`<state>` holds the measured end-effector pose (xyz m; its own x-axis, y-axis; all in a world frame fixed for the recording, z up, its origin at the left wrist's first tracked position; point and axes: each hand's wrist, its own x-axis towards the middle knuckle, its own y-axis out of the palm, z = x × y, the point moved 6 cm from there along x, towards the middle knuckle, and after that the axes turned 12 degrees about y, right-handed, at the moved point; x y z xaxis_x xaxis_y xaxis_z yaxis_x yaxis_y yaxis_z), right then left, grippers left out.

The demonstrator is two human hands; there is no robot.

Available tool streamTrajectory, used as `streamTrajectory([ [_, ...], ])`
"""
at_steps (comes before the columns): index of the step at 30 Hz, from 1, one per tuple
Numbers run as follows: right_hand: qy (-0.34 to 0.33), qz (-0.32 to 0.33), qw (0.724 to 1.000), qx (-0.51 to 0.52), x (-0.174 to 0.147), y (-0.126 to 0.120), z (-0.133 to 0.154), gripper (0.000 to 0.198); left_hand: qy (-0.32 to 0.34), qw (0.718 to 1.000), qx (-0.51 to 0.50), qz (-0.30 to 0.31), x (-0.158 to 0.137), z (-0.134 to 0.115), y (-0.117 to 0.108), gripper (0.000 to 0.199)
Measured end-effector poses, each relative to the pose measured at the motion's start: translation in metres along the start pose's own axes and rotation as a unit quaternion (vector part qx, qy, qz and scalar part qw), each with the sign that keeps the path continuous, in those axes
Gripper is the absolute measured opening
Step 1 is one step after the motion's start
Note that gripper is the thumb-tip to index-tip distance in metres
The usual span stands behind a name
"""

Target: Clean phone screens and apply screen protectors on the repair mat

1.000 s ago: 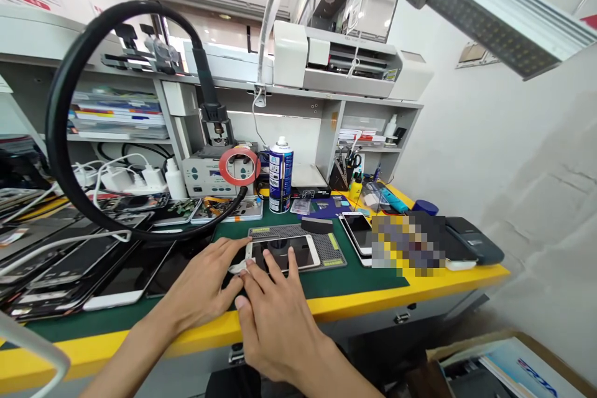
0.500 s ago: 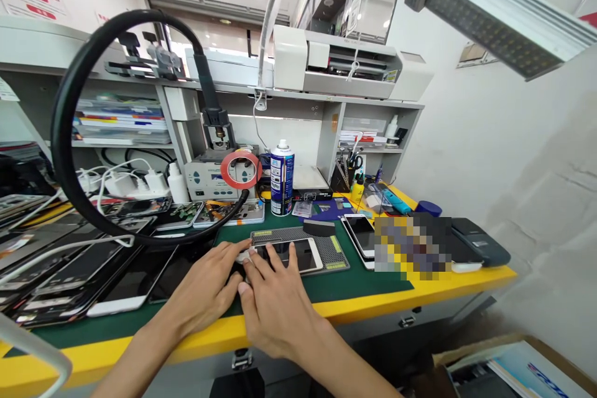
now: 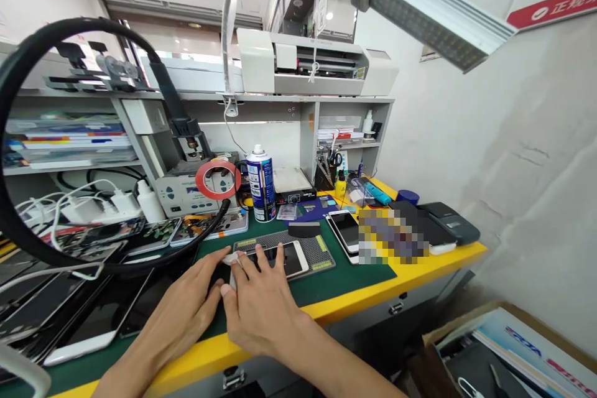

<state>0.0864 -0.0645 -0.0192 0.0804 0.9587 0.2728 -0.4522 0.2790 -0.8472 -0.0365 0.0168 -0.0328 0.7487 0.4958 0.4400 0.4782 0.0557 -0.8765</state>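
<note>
A white-framed smartphone (image 3: pixel 295 259) with a dark screen lies face up on a grey perforated mat (image 3: pixel 321 256). My right hand (image 3: pixel 263 311) reaches over its left part, fingers spread, with fingertips resting on the screen. Its thumb sits near the phone's left end. My left hand (image 3: pixel 181 298) is at that same end, fingers close together, their tips on a small crumpled white wipe (image 3: pixel 230 258). Part of the wipe and the phone's left end are hidden under my fingers. A dark bar-shaped piece (image 3: pixel 304 229) lies at the mat's back edge.
Several phones (image 3: pixel 88 317) are piled at left, beneath a looping black hose (image 3: pixel 28 249) with red tape (image 3: pixel 218 178) hanging by it. A spray can (image 3: pixel 261 183) stands behind the mat. More phones (image 3: pixel 344 230) lie to the right. An open box (image 3: pixel 513 348) sits below the yellow edge.
The view has turned to the right, so the bench appears shifted left. Both hands keep nearly the same places on the phone and wipe.
</note>
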Motion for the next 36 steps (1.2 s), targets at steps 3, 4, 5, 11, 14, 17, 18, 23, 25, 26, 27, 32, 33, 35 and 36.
streamTrajectory([
  [3,0.013,-0.004,1.000,0.002,-0.001,-0.002,-0.003,0.059,-0.001,1.000,0.009,0.008,0.000,-0.001,0.001,0.050],
  [4,0.015,-0.004,1.000,0.003,-0.001,-0.003,-0.005,0.059,0.000,1.000,0.011,0.009,0.000,-0.001,0.001,0.051],
  [5,0.016,-0.002,1.000,0.003,-0.002,-0.003,-0.006,0.059,0.002,1.000,0.013,0.009,0.000,-0.001,0.002,0.051],
  [11,0.023,-0.007,1.000,-0.011,-0.007,-0.010,-0.019,0.059,0.022,0.999,0.023,0.000,0.001,-0.003,0.001,0.053],
  [14,0.032,-0.020,0.999,-0.018,-0.010,-0.014,-0.028,0.059,0.033,0.999,0.032,0.009,0.002,-0.005,0.002,0.053],
  [17,0.048,-0.032,0.998,-0.019,-0.011,-0.017,-0.038,0.058,0.033,0.998,0.039,0.023,0.002,-0.004,0.003,0.053],
  [18,0.053,-0.036,0.998,-0.020,-0.011,-0.018,-0.041,0.058,0.031,0.998,0.041,0.027,0.001,-0.003,0.004,0.053],
  [23,0.071,-0.050,0.996,-0.026,-0.015,-0.025,-0.056,0.058,0.024,0.998,0.045,0.036,-0.001,0.003,0.008,0.053],
  [25,0.078,-0.053,0.995,-0.027,-0.016,-0.028,-0.061,0.058,0.027,0.998,0.049,0.037,0.000,0.005,0.010,0.054],
  [26,0.080,-0.053,0.995,-0.028,-0.017,-0.030,-0.062,0.057,0.030,0.998,0.051,0.038,0.000,0.006,0.011,0.055],
  [27,0.082,-0.053,0.995,-0.029,-0.018,-0.031,-0.064,0.057,0.033,0.997,0.052,0.037,0.000,0.007,0.012,0.056],
  [32,0.095,-0.048,0.994,-0.027,-0.020,-0.037,-0.071,0.057,0.037,0.997,0.056,0.025,-0.001,0.017,0.020,0.055],
  [33,0.096,-0.045,0.994,-0.025,-0.020,-0.038,-0.073,0.058,0.034,0.998,0.058,0.022,-0.003,0.020,0.022,0.055],
  [35,0.099,-0.034,0.994,-0.020,-0.020,-0.038,-0.075,0.060,0.027,0.997,0.066,0.015,-0.005,0.025,0.025,0.056],
  [36,0.100,-0.029,0.994,-0.017,-0.020,-0.038,-0.076,0.061,0.025,0.997,0.071,0.014,-0.006,0.027,0.026,0.057],
])
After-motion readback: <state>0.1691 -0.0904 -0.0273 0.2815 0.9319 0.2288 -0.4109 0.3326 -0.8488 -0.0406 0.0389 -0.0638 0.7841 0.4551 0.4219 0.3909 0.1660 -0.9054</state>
